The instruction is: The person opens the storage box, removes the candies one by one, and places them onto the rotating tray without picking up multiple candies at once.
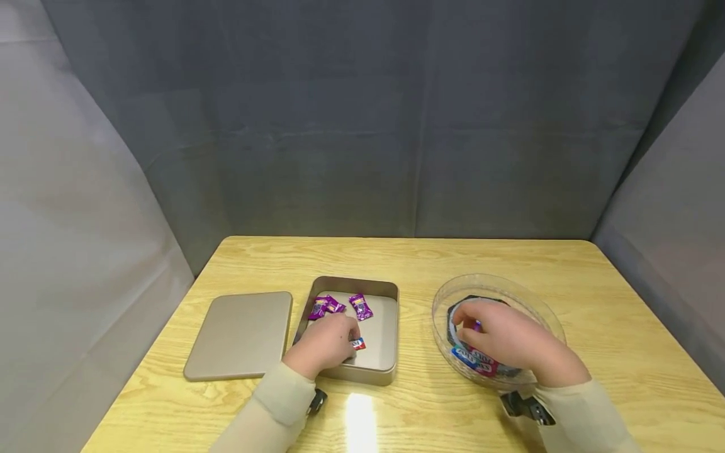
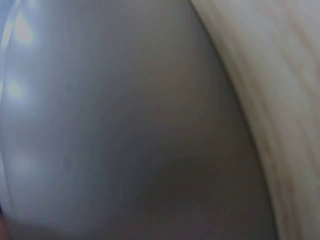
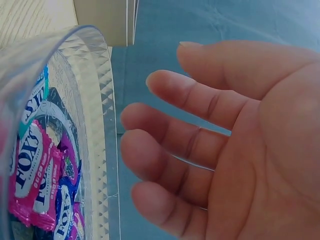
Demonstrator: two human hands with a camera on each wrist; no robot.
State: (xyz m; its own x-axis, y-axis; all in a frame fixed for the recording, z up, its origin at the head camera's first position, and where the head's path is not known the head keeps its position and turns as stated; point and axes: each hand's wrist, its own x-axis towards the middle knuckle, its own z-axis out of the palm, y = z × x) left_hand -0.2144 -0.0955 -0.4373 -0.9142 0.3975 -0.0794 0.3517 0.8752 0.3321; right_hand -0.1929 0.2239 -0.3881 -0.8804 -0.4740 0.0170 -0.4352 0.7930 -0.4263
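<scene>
Inside the open metal tin (image 1: 391, 340), my left hand (image 1: 328, 343) is low with its fingers bent. It holds a red, white and blue wrapped candy (image 1: 358, 344), partly hidden under the fingers. Several purple wrapped candies (image 1: 360, 306) lie towards the tin's far side. My right hand (image 1: 501, 330) is over the clear round bowl (image 1: 546, 308), its fingers loosely bent. In the right wrist view nothing lies in that palm. The bowl contains pink wrapped candies (image 3: 35, 175), with blue and purple ones among them. Only the tin's blurred wall (image 2: 130, 120) fills the left wrist view.
A flat metal lid (image 1: 240, 336) lies left of the tin on the wooden table (image 1: 419, 264). Dark cloth (image 1: 340, 126) hangs behind the table, and pale cloth stands at both sides.
</scene>
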